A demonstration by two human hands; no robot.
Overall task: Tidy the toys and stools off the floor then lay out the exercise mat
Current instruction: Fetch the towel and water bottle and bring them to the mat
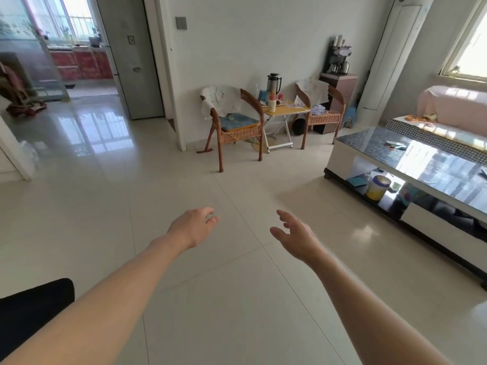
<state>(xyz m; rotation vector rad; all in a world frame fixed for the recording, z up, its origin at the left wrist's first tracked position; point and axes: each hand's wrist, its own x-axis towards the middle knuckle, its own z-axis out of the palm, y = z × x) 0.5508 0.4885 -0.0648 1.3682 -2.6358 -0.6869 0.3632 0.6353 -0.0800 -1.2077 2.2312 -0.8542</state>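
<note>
Over the bare tiled floor, both your arms reach fwd, well apart. Your left hand is back-up, fingers relaxed and slightly bent, holding nothing. Your right hand is turned on edge, fingers spread wide, thumb out to the left, also holding nothing. Neither touches anything; the right one is a bit motion-blurred.

Task things: no toys, stools or mat that you can make out on the visible floor. A black shape at the lower left edge is cut off by the frame and your left arm; can't tell what it is.

Ahead by the wall: two wicker chairs w/ cloths over the backs, a small yellow surface between them carrying a flask and some bottles, too small to read. Under it, a dark round thing, partly hidden.

At right, a glass-topped coffee table, cut off by the frame edge; a yellow-white tub sits on its lower shelf, the rest there is dark and unclear. Behind it a sofa under a pink cover, partly out of frame.

Far left, a doorway shows a kitchen, hazy behind glass.
</note>
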